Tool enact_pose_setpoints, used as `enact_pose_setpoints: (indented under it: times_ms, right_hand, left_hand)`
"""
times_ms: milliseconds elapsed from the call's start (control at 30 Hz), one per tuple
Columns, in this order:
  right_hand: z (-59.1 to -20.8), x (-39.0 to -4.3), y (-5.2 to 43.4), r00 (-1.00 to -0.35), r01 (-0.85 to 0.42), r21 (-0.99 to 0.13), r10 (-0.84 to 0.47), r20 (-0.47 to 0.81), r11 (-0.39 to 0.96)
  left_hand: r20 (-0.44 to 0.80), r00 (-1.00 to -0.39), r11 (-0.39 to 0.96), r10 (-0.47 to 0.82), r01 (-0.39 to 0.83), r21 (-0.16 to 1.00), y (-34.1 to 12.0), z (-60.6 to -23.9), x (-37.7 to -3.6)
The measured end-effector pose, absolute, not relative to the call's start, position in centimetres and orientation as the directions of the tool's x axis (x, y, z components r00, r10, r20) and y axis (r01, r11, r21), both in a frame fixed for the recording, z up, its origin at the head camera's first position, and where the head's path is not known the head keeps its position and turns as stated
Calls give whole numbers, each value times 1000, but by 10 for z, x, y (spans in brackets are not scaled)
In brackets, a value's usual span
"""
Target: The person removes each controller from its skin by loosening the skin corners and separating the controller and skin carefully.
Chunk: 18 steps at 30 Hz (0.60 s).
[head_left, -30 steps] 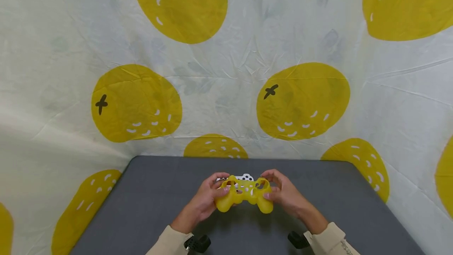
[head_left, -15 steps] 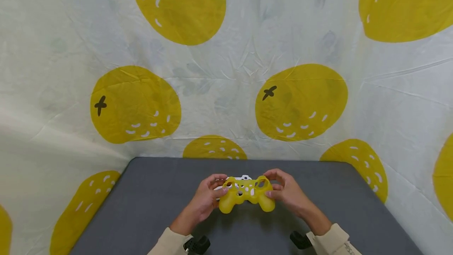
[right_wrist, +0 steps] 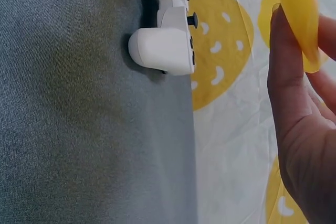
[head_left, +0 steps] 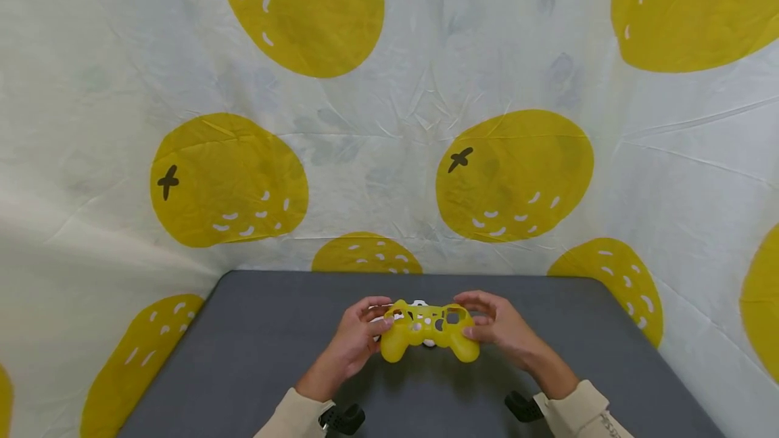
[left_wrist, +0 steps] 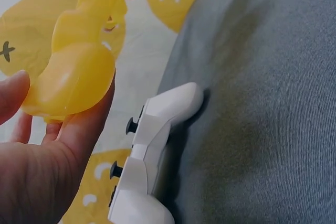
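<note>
A yellow, flexible-looking controller cover (head_left: 395, 345) with cut-out holes is held up between both hands. My left hand (head_left: 349, 340) pinches its left end, thumb on the near side and fingers behind. At the other end, my right hand (head_left: 511, 333) pinches the cover the same way. Below and beyond the cover, a white game controller (left_wrist: 135, 174) lies on the table with its black thumbsticks facing up. In the head view the cover hides most of it. The right wrist view shows one rounded white grip of the controller (right_wrist: 163, 48) on the dark cloth, apart from the hand.
A dark grey cloth-covered table (head_left: 274, 357) spreads under the hands. Behind it hangs a white curtain (head_left: 377, 174) printed with yellow fruit, close to the table's back edge. Black wrist devices (head_left: 342, 419) sit at both cuffs.
The cover has shifted slightly to the right, with the right hand moving right too. It now overlaps more of the white controller in the head view.
</note>
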State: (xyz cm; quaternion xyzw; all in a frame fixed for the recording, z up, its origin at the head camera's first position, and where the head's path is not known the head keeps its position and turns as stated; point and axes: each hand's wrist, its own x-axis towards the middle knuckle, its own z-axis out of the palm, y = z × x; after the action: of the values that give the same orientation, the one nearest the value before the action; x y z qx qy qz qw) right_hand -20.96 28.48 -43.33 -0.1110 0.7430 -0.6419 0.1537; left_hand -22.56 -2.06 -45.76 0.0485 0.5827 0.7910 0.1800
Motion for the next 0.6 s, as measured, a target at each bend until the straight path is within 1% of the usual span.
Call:
enact_pose_setpoints:
  times_ms: [167,600]
  right_hand:
    - [-434,-211,291,-933,31,-991,-351,-76,133]
    - [-436,-215,311,-945,6,-988,-322,-55,152]
  left_hand:
    - [-135,-933,-242,334,-223,944,-13,-458,-227]
    - [-128,-932,-242,338,-218,946,11,-466,-234]
